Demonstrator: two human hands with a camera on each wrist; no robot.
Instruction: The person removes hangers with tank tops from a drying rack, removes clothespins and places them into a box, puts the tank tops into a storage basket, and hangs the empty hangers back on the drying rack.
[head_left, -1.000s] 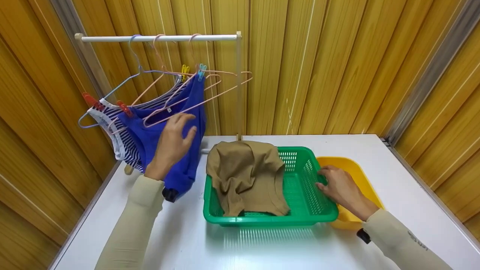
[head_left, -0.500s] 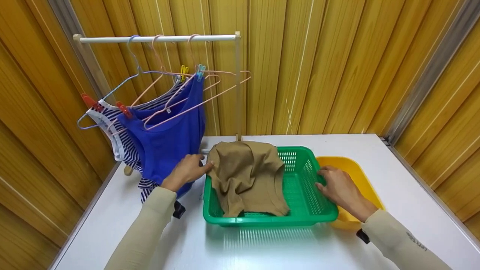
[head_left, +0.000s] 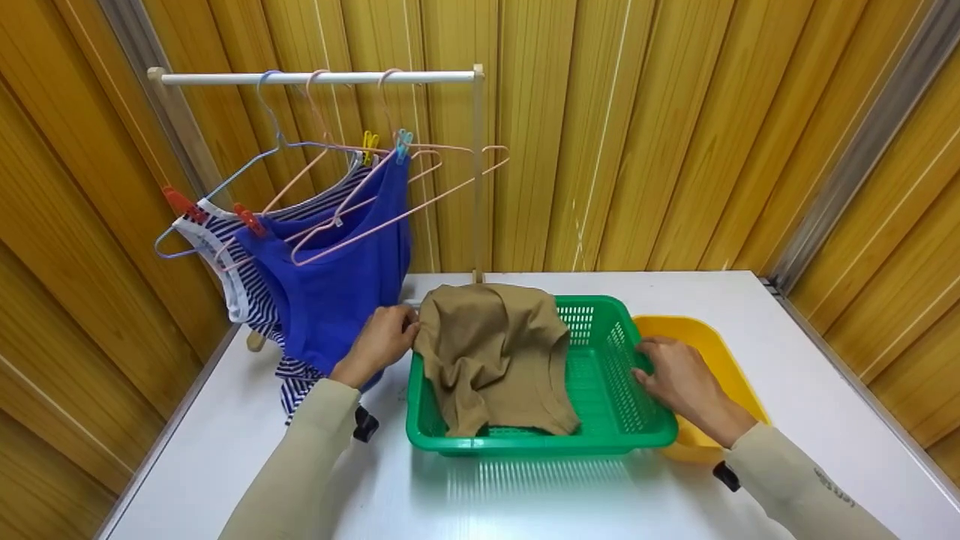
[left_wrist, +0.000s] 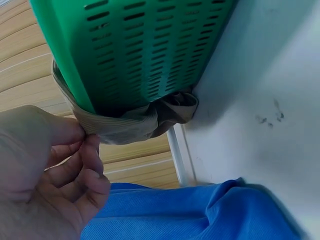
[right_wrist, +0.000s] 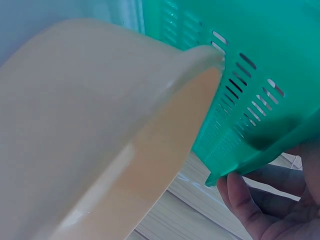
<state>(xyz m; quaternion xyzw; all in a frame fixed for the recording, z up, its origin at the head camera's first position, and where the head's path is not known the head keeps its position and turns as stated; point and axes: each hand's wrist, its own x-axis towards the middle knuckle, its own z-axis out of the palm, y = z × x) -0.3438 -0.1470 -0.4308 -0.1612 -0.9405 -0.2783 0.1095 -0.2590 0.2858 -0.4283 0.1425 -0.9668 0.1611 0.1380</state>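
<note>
A brown shirt [head_left: 499,352] lies crumpled over the left part of a green basket [head_left: 540,441], draped across its left rim. At that rim my left hand [head_left: 384,334] pinches an edge of the shirt between thumb and fingertips; the left wrist view shows the pinched cloth [left_wrist: 120,129] hanging outside the basket wall. My right hand [head_left: 684,379] grips the basket's right rim, its thumb on the inner side. In the right wrist view, the fingers [right_wrist: 242,200] curl at the rim, close by the yellow basin [right_wrist: 90,115].
A rack with a white bar [head_left: 322,78] stands at the back left. From it hang a blue garment [head_left: 330,300] and a striped one [head_left: 259,289], fixed with clothespins [head_left: 184,202]. A pink hanger [head_left: 442,196] carries no garment. Wood-patterned panels enclose the white table [head_left: 525,502].
My left hand has come down from beside the pink hanger to the basket's left rim and now pinches the brown shirt. The right hand stays on the basket rim.
</note>
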